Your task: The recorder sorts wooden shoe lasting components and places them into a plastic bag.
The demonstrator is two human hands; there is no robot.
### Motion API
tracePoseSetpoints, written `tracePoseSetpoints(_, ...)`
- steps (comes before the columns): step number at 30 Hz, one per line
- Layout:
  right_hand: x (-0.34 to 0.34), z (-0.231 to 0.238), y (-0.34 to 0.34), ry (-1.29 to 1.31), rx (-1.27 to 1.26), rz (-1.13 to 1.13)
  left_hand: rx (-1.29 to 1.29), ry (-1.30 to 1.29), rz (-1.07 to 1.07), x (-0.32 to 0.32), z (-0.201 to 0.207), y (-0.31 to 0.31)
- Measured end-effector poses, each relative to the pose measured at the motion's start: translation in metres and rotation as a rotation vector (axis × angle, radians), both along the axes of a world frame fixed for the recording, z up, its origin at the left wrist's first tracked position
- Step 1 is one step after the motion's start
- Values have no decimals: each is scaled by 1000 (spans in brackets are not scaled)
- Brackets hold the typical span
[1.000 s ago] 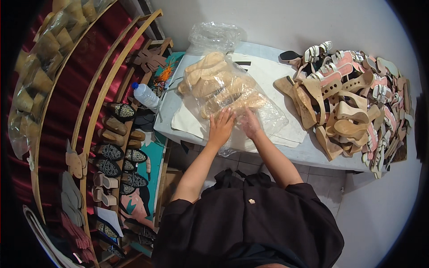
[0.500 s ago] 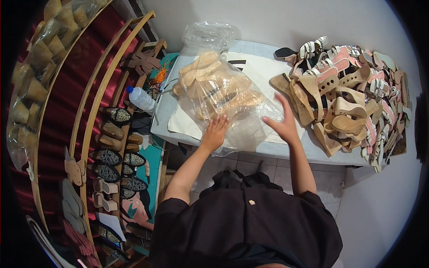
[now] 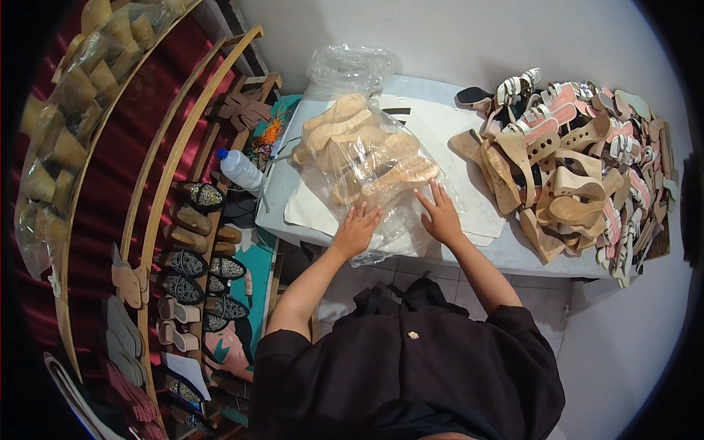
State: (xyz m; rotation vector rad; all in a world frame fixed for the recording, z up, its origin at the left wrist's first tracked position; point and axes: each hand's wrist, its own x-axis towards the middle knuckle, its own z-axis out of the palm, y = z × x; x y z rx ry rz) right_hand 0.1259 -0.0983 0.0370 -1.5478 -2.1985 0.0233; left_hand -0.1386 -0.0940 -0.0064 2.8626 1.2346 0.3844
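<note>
A clear plastic bag [image 3: 400,224] lies on the table before me, with several tan wooden shoe lasts or soles [image 3: 352,136] bunched in its far part. My left hand [image 3: 357,230] rests on the near edge of the bag, fingers spread over the plastic. On the bag's right side lies my right hand [image 3: 441,214], its fingers stretched and apart, close to the nearest wooden piece. Neither hand is gripping anything. Beneath the bag are white sheets [image 3: 312,207] spread on the table.
Wedge soles and strapped sandals [image 3: 579,176] form a large pile at the table's right end. Another crumpled plastic bag [image 3: 350,67] sits at the back. Left of the table, a bottle [image 3: 240,170] with a blue cap stands by wooden racks [image 3: 150,213] of shoes.
My right hand has come down and left from above the table onto the bag. My left hand stays at the bag's near edge. The view has shifted slightly.
</note>
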Motion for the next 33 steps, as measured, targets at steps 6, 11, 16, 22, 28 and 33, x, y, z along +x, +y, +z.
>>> tracePoseSetpoints(6,30,64,4,174,44,92,258,-438,-65,-55,9,-4)
tracePoseSetpoints(11,102,59,30,-207,-32,131,-74,88,-43,-91,49,-10)
tracePoseSetpoints(16,101,33,37,-542,-168,391,394,416,-111,-52,26,-7)
tracePoseSetpoints(22,91,-5,47,-599,-223,730,261,488,-197,-31,24,1)
tracePoseSetpoints(28,79,12,55,-604,-377,740,-287,295,-144,-21,48,-3)
tracePoseSetpoints(33,71,23,52,-449,-521,610,-238,204,-26,-12,45,-12)
